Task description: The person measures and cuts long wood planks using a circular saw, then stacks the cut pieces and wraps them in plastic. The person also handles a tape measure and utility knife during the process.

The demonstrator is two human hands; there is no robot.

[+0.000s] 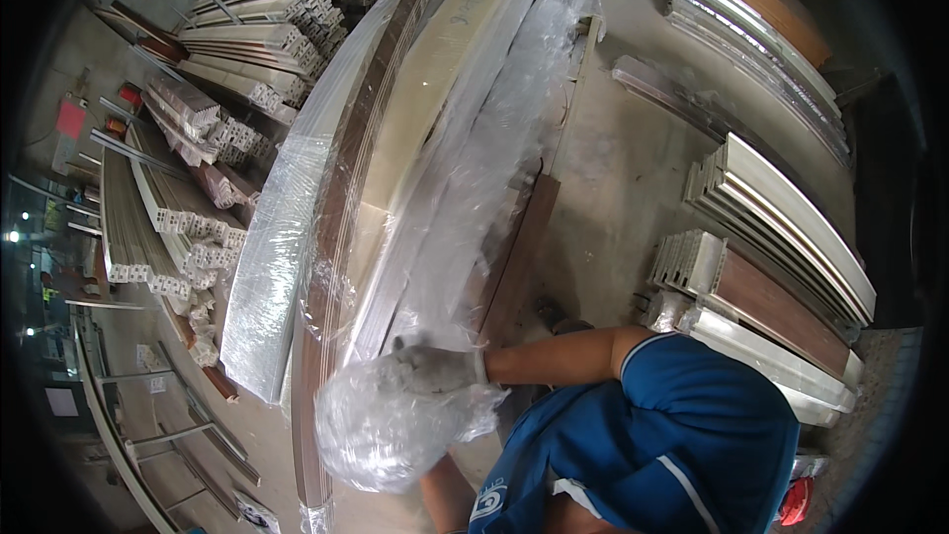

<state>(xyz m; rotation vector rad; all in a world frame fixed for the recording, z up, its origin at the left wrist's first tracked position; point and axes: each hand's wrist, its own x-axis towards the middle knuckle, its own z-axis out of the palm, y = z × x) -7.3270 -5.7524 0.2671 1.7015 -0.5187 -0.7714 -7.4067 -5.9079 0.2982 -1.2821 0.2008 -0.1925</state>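
A gloved right hand (pixel 435 368) is gripping a bunched wad of clear plastic wrap (pixel 390 425), which is hanging at the near end of a long bundle of wrapped profiles (pixel 425 138) in cream and brown. The left forearm (pixel 447 494) is rising from the lower edge, its hand hidden behind the wad. Stacks of white hollow profiles (pixel 198 227) are lying to the left, and stacked cream and brown boards (pixel 771 227) are resting on the concrete floor (pixel 613 158) to the right.

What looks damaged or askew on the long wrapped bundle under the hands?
The clear plastic wrap is torn loose, bunched in a wad under the gloved right hand. The exposed cream profiles otherwise lie straight.
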